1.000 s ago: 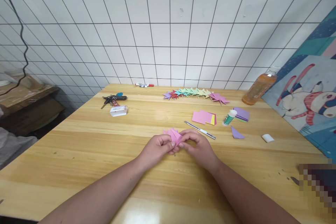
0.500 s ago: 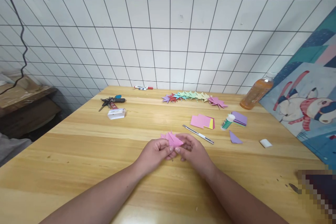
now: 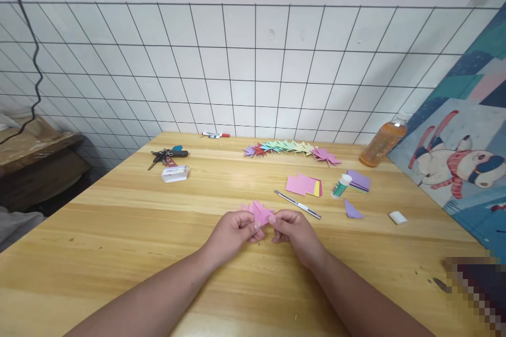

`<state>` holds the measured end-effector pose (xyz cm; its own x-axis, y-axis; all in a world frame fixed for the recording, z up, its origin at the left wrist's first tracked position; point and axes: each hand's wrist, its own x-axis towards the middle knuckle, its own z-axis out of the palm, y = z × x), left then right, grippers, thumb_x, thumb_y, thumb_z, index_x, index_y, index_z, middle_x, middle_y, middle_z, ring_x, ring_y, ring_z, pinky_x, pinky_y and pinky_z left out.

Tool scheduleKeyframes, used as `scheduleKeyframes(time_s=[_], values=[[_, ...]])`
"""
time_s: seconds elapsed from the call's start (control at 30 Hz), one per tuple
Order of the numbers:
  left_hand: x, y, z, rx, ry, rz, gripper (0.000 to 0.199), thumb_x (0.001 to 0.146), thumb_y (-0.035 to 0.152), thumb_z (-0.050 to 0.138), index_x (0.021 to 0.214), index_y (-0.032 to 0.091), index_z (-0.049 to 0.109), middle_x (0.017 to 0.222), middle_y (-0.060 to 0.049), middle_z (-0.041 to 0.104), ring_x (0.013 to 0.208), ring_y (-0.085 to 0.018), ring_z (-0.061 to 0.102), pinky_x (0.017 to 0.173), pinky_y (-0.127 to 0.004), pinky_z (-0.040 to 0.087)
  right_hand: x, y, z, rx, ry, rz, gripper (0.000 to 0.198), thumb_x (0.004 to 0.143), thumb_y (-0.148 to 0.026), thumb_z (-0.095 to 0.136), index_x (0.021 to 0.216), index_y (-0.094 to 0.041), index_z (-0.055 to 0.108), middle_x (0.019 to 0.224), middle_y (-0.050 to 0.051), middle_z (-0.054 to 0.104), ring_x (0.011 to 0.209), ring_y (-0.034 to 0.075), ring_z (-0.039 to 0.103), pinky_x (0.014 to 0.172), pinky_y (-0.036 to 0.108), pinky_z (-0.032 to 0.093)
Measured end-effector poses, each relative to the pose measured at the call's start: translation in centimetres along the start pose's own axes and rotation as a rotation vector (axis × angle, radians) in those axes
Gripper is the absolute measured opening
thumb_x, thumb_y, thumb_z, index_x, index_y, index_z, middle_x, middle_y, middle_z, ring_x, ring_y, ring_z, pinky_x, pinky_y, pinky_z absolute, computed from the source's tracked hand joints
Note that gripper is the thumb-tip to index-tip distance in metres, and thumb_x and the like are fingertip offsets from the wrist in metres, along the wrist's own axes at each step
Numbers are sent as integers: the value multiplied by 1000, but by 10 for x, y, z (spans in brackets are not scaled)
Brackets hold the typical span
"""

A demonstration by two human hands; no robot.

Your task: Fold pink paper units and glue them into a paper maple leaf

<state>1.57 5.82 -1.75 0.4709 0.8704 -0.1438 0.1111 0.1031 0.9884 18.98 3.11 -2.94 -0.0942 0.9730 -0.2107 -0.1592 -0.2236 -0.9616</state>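
A pink folded-paper piece [image 3: 261, 214] with pointed tips is held up between my two hands, above the front middle of the table. My left hand [image 3: 236, 229] grips its left and lower part between thumb and fingers. The thumb and forefinger of my right hand [image 3: 291, 226] pinch its right corner. Beyond the hands lie a silver craft knife [image 3: 297, 204] and a small spread of pink, yellow and red paper squares [image 3: 302, 184]. A row of folded paper pieces in several colours [image 3: 290, 148] lies near the wall.
On the right stand a glue stick [image 3: 341, 186] and a bottle of orange drink [image 3: 383, 141], near purple-topped paper squares [image 3: 359, 180], a purple folded triangle [image 3: 351, 209] and an eraser [image 3: 397, 217]. Keys [image 3: 169, 156], a small white box [image 3: 175, 173] and a marker [image 3: 215, 135] lie left.
My right fingers have closed in from behind the pink paper to pinch its right corner. My left hand keeps its hold. The whole view has shifted slightly.
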Motion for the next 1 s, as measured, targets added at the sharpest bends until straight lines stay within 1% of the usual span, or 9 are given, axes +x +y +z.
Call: scheduleKeyframes(time_s=[0.13, 0.2, 0.3, 0.43, 0.53, 0.73, 0.87, 0.93, 1.0], values=[[1, -3, -4, -69, 6, -36, 32, 68, 43, 67, 73, 11, 65, 66, -5, 67, 60, -14, 61, 62, -25, 47, -2, -2, -2, -10, -23, -18, 36, 65, -41, 71, 94, -20, 67, 78, 1, 63, 58, 9, 54, 60, 26, 47], [2, -5, -5, -104, -5, -58, 33, 67, 43, 67, 76, 11, 65, 67, -6, 68, 63, -15, 62, 63, -25, 47, -3, -3, -2, -19, -20, -17, 39, 63, -39, 73, 96, -21, 66, 88, 3, 64, 64, 10, 56, 62, 25, 47], [2, -7, -4, -103, -43, -70, 35, 67, 44, 67, 77, 10, 66, 70, -7, 69, 64, -16, 63, 66, -28, 48, -2, -3, 1, -62, 16, -32, 32, 61, -40, 73, 83, -17, 69, 71, 1, 64, 56, 8, 51, 56, 23, 44], [2, -10, 1, 4, -53, 14, 34, 69, 44, 66, 74, 10, 65, 68, -7, 68, 60, -15, 60, 60, -25, 45, 0, -3, 5, -116, 57, -61, 28, 59, -41, 73, 67, -15, 67, 54, -3, 56, 46, 7, 44, 48, 21, 37], [1, -10, 3, 87, -31, 51, 33, 70, 43, 65, 73, 11, 65, 66, -6, 68, 57, -14, 59, 56, -23, 43, 0, -3, 5, -154, 69, -63, 28, 59, -41, 73, 62, -15, 64, 53, -3, 55, 46, 7, 44, 48, 21, 36], [1, -9, 1, 53, 1, -44, 39, 72, 50, 60, 67, 12, 65, 66, -8, 70, 58, -15, 62, 57, -24, 46, -1, -3, 4, -168, 92, -46, 33, 65, -47, 67, 69, -14, 67, 46, -3, 50, 44, 8, 43, 47, 22, 34], [0, -10, 0, 44, 2, -48, 39, 71, 50, 61, 71, 11, 66, 67, -9, 70, 59, -15, 62, 59, -25, 47, 0, -3, 6, -166, 60, -52, 33, 59, -43, 72, 78, -16, 66, 63, -2, 59, 46, 7, 45, 47, 22, 38], [0, -11, -1, 62, -12, -42, 38, 73, 49, 60, 72, 11, 66, 67, -8, 69, 59, -15, 62, 60, -25, 47, 1, -1, 6, -187, 72, -43, 33, 55, -40, 75, 75, -17, 64, 63, -2, 58, 45, 7, 44, 45, 21, 39], [0, -11, -1, 99, -10, -21, 36, 74, 47, 59, 71, 12, 66, 68, -8, 69, 60, -16, 61, 60, -25, 46, 2, 0, 6, -206, 94, -40, 30, 56, -40, 74, 67, -16, 61, 55, -3, 54, 44, 7, 42, 44, 21, 38]])
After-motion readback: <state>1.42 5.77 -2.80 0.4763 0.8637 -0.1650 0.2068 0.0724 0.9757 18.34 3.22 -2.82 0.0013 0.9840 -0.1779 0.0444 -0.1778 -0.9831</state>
